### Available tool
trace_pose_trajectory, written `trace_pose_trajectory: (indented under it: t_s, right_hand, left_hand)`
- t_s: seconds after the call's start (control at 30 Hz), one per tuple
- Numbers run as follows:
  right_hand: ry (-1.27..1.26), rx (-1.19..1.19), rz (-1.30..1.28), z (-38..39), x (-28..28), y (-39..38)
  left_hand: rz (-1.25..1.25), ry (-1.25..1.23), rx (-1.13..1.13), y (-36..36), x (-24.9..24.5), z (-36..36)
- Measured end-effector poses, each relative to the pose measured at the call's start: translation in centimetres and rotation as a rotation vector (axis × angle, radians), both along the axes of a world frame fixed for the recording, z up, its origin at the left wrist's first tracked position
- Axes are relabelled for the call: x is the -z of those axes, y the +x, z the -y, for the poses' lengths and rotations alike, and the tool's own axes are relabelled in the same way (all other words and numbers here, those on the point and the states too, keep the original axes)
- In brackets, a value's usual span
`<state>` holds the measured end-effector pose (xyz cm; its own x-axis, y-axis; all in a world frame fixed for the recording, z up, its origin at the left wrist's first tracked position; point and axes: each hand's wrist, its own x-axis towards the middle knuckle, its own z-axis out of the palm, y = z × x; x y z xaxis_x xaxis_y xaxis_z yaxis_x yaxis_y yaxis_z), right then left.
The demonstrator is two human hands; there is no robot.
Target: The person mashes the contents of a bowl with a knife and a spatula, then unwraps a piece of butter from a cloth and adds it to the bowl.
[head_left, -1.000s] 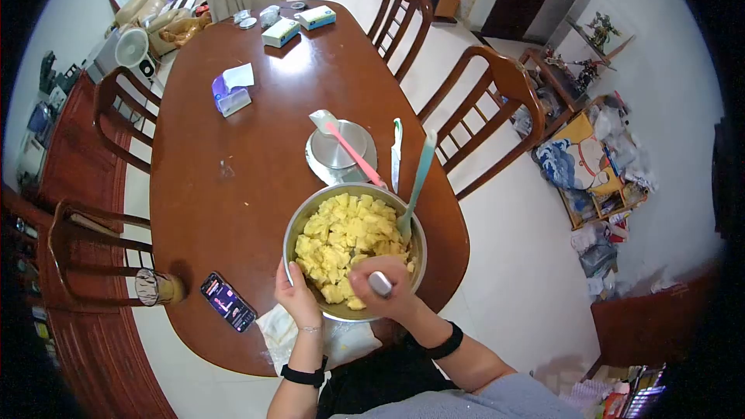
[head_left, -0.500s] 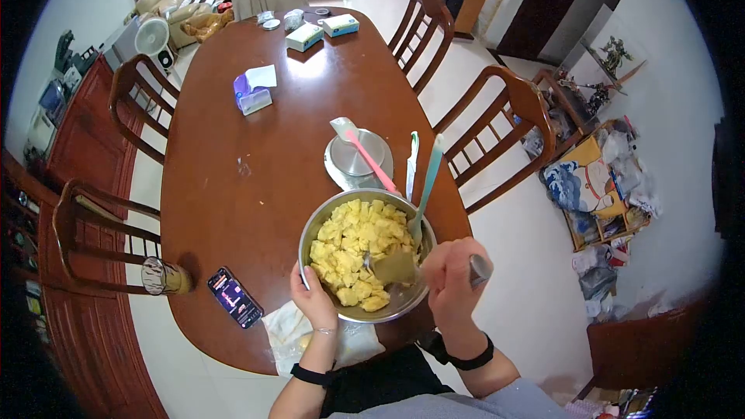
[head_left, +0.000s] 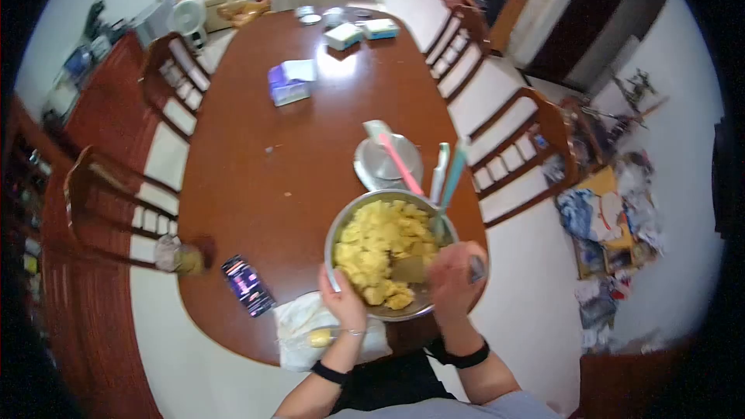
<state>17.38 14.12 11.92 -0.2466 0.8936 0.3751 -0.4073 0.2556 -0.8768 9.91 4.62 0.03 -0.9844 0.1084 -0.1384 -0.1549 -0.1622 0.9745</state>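
A metal bowl (head_left: 334, 244) full of yellow soft chunks (head_left: 380, 244) stands at the near end of the table. My left hand (head_left: 344, 304) grips its left rim, thumb on the inside. Blurred by motion, my right hand (head_left: 456, 279) is closed round the handle of a spatula with a broad flat blade (head_left: 409, 269); the blade sits among the chunks at the bowl's right side. A teal-handled spatula (head_left: 455, 174) leans inside the right rim. Under my left wrist lies a whitish sheet (head_left: 299, 322) with a small yellow piece (head_left: 320, 337) on it.
Beyond the bowl, a round scale (head_left: 388, 161) carries a pink-handled spatula (head_left: 400, 161), with a white-handled knife (head_left: 439, 171) alongside. A phone (head_left: 247, 285) lies left, near a jar (head_left: 186, 258) by the table edge. Tissue packs (head_left: 291, 85) sit farther back; chairs (head_left: 528, 155) flank the table.
The whole view has shifted, so the table and bowl appear farther right, and it is blurrier. The spatula blade stays in the chunks; both hands keep their holds. More of the small yellow piece shows.
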Motion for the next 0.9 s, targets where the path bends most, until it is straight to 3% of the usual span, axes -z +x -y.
trace_pose_trajectory:
  t_s: [0.1, 0.17, 0.23, 0.33, 0.57, 0.73, 0.83, 0.9]
  right_hand:
    - [-0.232, -0.039, -0.056, -1.5, -0.7, -0.3]
    - [-0.22, -0.062, -0.015, -1.3, -0.8, -0.5]
    - [-0.054, -0.125, 0.054, -0.3, -0.2, -0.4]
    - [0.081, -0.184, 0.103, 0.2, 2.2, -0.7]
    - [-0.073, -0.292, 0.181, -0.9, 0.6, -0.7]
    - [-0.094, -0.403, 0.191, -1.1, -1.2, -0.1]
    - [0.045, -0.449, 0.127, -1.3, -3.0, 0.7]
    - [0.172, -0.691, 0.001, -2.0, -4.7, 1.0]
  left_hand:
    - [-0.075, -0.115, -0.015, 0.0, -0.1, 0.2]
    - [-0.07, -0.013, 0.007, -0.1, 0.9, 0.1]
    - [-0.041, 0.036, 0.0, 0.0, 0.6, -0.1]
    - [-0.067, -0.016, 0.001, -0.3, 0.0, 0.3]
    - [-0.002, 0.11, 0.013, -0.9, 0.3, 0.1]
    - [-0.114, -0.042, 0.199, -4.6, 0.8, -0.1]
    - [-0.032, -0.028, 0.356, -7.3, 0.0, -0.6]
    - [-0.031, -0.06, 0.424, -8.3, 0.0, -0.7]
